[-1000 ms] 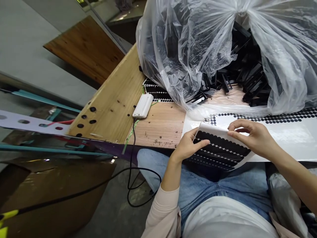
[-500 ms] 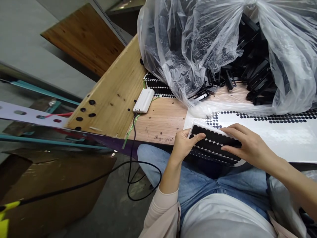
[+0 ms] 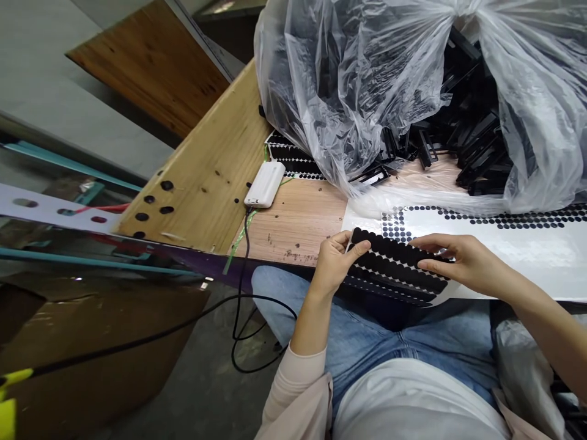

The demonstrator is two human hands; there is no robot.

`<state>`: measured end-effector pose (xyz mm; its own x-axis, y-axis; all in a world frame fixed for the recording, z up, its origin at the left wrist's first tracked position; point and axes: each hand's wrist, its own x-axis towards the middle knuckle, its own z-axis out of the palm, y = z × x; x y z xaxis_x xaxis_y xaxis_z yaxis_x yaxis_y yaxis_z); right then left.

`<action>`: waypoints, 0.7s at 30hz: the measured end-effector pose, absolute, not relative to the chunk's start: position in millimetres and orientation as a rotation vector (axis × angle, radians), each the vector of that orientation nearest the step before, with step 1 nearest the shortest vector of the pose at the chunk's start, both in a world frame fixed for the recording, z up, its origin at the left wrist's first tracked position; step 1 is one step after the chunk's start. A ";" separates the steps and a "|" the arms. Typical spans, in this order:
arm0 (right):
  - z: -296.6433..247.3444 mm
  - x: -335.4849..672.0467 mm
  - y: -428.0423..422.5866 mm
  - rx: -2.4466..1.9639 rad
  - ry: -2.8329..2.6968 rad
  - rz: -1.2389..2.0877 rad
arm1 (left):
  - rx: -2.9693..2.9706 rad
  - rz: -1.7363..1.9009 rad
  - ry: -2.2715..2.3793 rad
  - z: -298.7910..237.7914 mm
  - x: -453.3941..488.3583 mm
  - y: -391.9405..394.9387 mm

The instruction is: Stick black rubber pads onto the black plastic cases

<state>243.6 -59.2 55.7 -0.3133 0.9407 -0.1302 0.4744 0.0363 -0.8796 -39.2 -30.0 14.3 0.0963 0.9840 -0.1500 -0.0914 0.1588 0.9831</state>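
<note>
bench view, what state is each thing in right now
left hand, pinching left end of dot sheet
right hand, holding its right end
dot sheet, raised in the hands, black dots in rows
white sheet, flat on the bench, dots along its far edge
plastic bag, open, full of black parts
black parts, loose, some spilling onto the bench
power bank, lying on the bench, cable attached
</note>
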 end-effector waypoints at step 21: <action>28.3 261.7 -37.3 -1.759 -1.952 0.844 | 1.986 0.086 0.818 45.0 34.5 0.9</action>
